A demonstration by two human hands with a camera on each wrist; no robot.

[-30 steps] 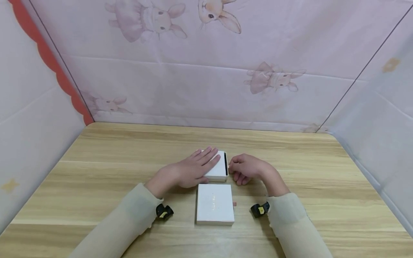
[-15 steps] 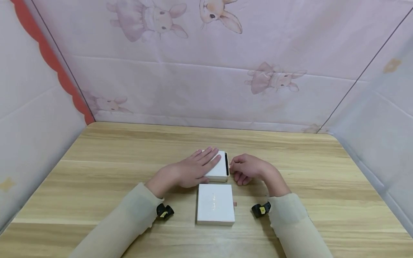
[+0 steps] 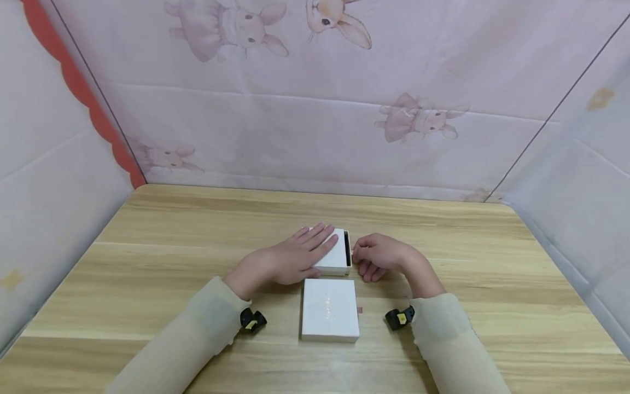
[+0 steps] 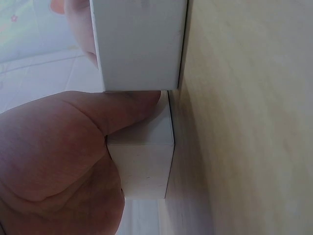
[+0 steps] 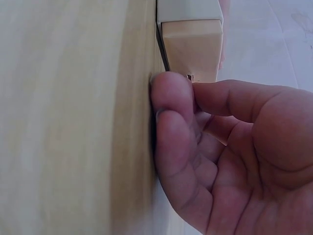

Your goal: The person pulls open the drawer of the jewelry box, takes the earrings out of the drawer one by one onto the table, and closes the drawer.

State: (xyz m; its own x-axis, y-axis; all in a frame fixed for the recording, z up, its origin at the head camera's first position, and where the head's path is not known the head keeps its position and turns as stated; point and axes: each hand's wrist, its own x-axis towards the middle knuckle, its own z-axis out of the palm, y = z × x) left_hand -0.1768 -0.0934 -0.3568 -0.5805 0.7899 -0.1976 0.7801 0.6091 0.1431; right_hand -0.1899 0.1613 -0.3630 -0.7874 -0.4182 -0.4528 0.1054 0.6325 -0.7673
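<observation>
I see my left hand (image 3: 290, 260) lying flat, fingers straight, on top of the far white box (image 3: 336, 253) near the middle of the wooden table (image 3: 147, 262). My right hand (image 3: 378, 256) sits at that box's right end with fingers curled, thumb and forefinger pinching a small tab (image 5: 189, 77) on the tan inner drawer (image 5: 191, 49), which pokes slightly out. A second white box (image 3: 329, 310) lies just in front, nearly touching the first, close between my sleeves. Cloth walls printed with rabbits (image 3: 315, 126) close the table in on three sides.
</observation>
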